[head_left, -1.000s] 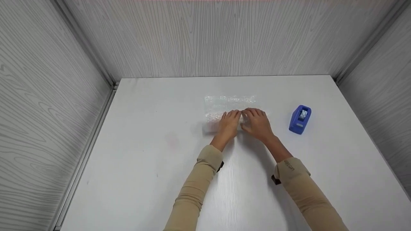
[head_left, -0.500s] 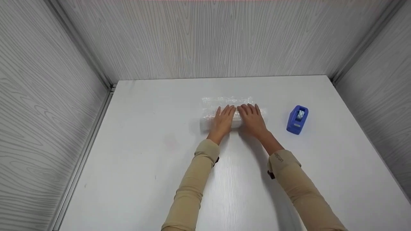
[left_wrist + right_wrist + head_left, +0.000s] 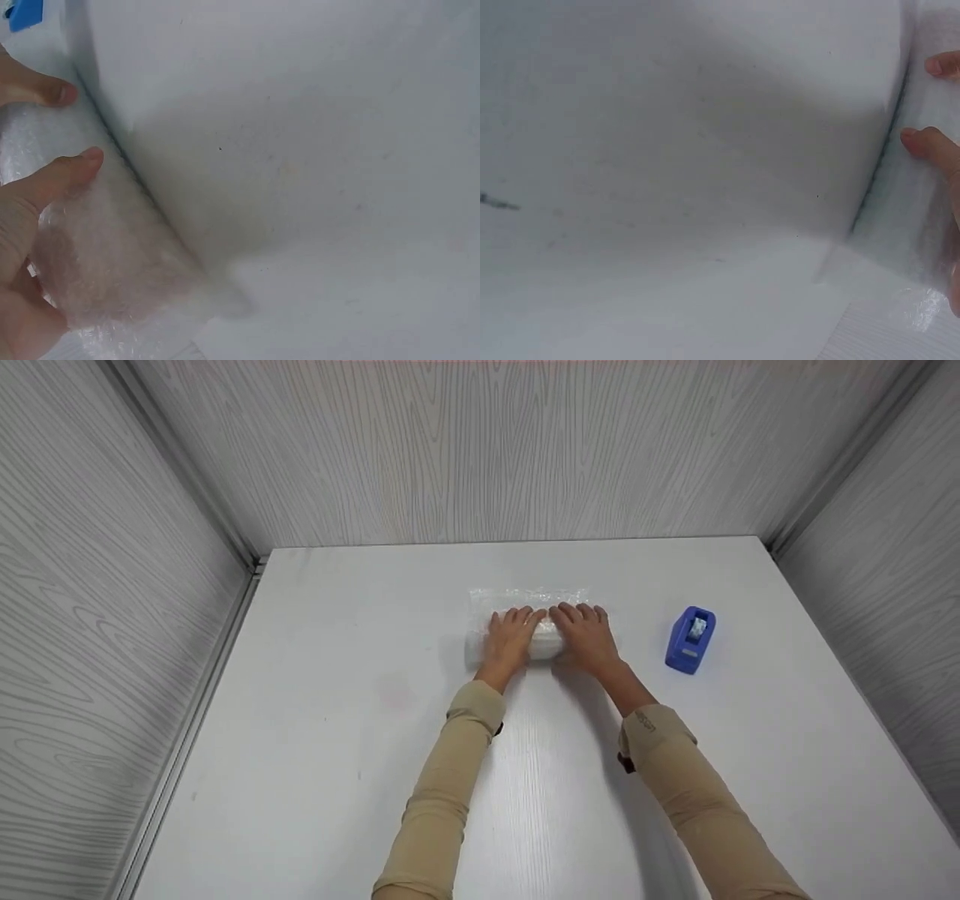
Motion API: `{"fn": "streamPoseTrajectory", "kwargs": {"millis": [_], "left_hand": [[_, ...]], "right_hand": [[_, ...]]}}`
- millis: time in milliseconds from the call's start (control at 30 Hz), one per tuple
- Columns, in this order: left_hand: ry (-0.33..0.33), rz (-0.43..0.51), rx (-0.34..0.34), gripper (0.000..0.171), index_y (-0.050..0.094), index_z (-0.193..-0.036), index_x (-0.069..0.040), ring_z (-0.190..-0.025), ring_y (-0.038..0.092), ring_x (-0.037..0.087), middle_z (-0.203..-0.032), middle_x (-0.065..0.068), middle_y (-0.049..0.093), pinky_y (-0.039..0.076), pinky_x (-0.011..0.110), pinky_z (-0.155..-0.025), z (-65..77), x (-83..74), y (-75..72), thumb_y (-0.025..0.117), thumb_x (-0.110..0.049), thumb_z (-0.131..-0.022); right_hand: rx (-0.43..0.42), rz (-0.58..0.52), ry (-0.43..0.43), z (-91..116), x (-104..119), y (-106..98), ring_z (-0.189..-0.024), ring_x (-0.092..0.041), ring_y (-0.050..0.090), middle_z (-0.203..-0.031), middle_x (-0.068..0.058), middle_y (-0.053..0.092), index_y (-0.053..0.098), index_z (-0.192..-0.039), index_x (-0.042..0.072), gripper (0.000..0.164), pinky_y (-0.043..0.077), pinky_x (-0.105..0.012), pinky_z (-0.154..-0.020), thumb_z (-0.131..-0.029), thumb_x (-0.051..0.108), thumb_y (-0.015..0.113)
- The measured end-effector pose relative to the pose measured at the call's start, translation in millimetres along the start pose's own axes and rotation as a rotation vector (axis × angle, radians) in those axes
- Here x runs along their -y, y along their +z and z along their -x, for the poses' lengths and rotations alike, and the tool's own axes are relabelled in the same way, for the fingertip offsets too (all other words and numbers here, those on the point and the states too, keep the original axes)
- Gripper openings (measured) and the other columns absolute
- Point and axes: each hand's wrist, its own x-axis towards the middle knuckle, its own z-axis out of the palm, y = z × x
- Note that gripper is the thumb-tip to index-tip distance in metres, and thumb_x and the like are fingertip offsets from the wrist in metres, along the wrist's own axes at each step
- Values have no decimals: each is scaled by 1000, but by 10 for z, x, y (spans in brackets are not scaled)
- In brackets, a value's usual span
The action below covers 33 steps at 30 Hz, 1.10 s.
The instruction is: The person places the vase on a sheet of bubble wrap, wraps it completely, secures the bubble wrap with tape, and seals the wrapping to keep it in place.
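- While both palms lie flat on a bubble-wrap bundle at the middle of the white table, the left hand and right hand press it with straight, relaxed fingers, gripping nothing.
- A blue tape dispenser stands near, to the right, apart from the bundle.
- Risk, as I judge it: springy wrap may unroll if pressure eases, or slide on the smooth table.

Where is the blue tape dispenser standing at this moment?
In the head view, the blue tape dispenser stands on the white table, to the right of the right hand and apart from it.
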Motion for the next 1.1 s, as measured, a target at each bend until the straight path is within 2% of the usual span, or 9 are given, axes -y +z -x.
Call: {"fn": "streamPoseTrajectory", "kwargs": {"millis": [267,467,833,967,1100], "left_hand": [[-17,100,140,75,35,-140,-25,-123,37,24,-138,1,40,38,46,-89,36,-11,-150,75,-19,-77],[-10,203,256,81,33,-141,-22,-124,36,26,-138,4,38,38,47,-91,113,3,-261,78,-22,-74],[58,330,425,87,31,-143,-18,-123,36,28,-139,7,38,36,48,-95,223,27,-410,80,-22,-70],[73,332,452,89,30,-144,-18,-124,36,28,-139,7,37,34,48,-96,213,47,-418,80,-25,-71],[74,317,439,91,30,-144,-19,-124,35,29,-140,7,36,33,50,-96,189,59,-388,81,-29,-69]], "right_hand": [[23,-69,-44,27,-17,-107,-111,-41,45,-129,-14,48,46,-130,10,86,31,-56,-92,-59,35,86],[122,-134,-57,52,26,-202,-111,-42,45,-127,-13,50,47,-130,10,83,32,-58,-90,-60,36,84],[301,-235,-55,140,73,-354,-103,-41,50,-124,-14,52,48,-130,8,84,40,-56,-80,-60,36,84],[341,-285,-39,138,80,-391,-101,-40,51,-124,-15,52,47,-131,8,84,40,-56,-80,-61,36,83],[370,-296,-23,112,63,-379,-102,-38,51,-125,-14,51,46,-133,9,84,41,-55,-81,-62,38,81]]}}
